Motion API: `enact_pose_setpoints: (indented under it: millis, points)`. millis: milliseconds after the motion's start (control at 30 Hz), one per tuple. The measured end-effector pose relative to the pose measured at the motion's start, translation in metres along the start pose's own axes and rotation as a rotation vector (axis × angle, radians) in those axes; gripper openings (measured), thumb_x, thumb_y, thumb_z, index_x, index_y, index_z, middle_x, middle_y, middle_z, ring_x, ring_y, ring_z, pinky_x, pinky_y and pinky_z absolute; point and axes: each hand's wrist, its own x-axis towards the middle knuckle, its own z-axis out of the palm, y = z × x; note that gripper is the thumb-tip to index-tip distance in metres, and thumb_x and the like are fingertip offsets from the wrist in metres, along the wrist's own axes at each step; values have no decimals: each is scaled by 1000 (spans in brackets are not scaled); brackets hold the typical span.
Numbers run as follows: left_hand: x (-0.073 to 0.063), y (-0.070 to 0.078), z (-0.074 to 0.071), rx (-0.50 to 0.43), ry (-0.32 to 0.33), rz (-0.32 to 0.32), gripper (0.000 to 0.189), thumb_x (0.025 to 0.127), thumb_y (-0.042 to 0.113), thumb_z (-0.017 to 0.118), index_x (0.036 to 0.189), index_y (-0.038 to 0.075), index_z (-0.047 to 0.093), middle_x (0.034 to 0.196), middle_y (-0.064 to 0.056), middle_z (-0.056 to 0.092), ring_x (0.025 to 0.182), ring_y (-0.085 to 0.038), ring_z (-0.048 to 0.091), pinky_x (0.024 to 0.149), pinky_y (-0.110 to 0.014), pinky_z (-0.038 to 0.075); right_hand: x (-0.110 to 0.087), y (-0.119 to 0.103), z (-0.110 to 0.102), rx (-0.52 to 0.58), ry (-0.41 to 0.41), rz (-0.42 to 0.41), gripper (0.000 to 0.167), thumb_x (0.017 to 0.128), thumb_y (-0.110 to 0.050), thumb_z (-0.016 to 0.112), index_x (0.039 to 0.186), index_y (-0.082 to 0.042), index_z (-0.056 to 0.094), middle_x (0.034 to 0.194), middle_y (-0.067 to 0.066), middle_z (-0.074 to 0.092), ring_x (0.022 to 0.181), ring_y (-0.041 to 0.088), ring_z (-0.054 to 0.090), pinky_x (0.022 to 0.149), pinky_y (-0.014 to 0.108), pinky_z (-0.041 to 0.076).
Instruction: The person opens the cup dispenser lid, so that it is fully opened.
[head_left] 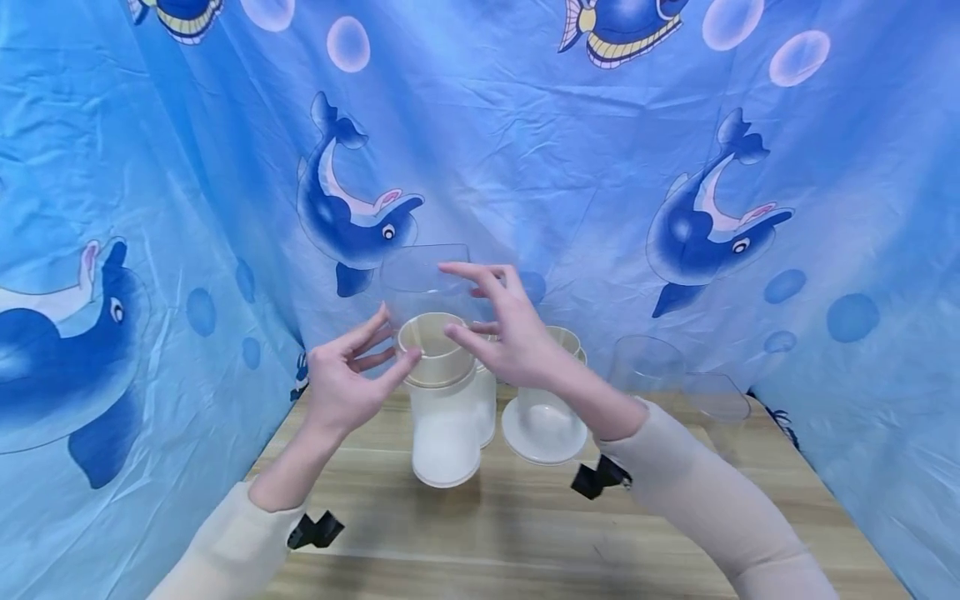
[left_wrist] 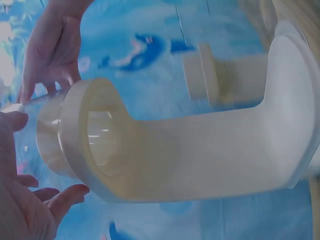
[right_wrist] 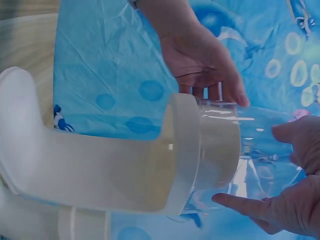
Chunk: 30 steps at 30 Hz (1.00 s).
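A white C-shaped stand (head_left: 446,446) stands upright on the table, with a cream ring and collar (head_left: 442,367) at its top. Over the collar sits a clear plastic cylinder (head_left: 423,279), held between both hands. The left hand (head_left: 348,379) grips its left side low down, thumb in front near the ring. On the right side, the right hand (head_left: 513,333) holds it, with long fingers reaching along the wall and the thumb in front. In the right wrist view the cylinder (right_wrist: 265,150) surrounds the collar (right_wrist: 220,145), with the right hand's (right_wrist: 290,190) index fingertip close to the ring.
Another white stand with a round base (head_left: 543,450) is to the right, partly behind the right forearm. A further white stand (head_left: 486,408) shows behind the first. Two clear cylinders (head_left: 648,367) are at the back right of the wooden table (head_left: 525,542). A blue dolphin-print cloth (head_left: 510,167) surrounds the table.
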Motion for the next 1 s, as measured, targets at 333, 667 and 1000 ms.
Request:
enact_pose_setpoints:
  millis: [333,667,1000]
  points:
    - [-6,31,51,-149,-145,53,68,80,1,91,143,4,64,143,-15,67,121,-34,73,84,-29,64,-57,-11,-57,-80,62,42,72,96,-6,77,157,-30,48,150,17,38,135,31,49,94,40,65]
    - [-24,35,88,-253,-201,95,64,79,-1,91,138,-4,66,140,-20,68,121,-37,72,81,-30,65,-100,1,-78,-166,92,61,75,93,-1,79,157,-24,48,144,15,41,131,29,49,90,39,66]
    - [-52,28,111,-281,-267,77,66,80,-1,90,140,-6,64,142,-26,65,123,-41,71,81,-32,66,-140,24,-77,-202,121,16,80,88,7,81,156,-19,49,143,17,43,127,17,46,88,38,66]
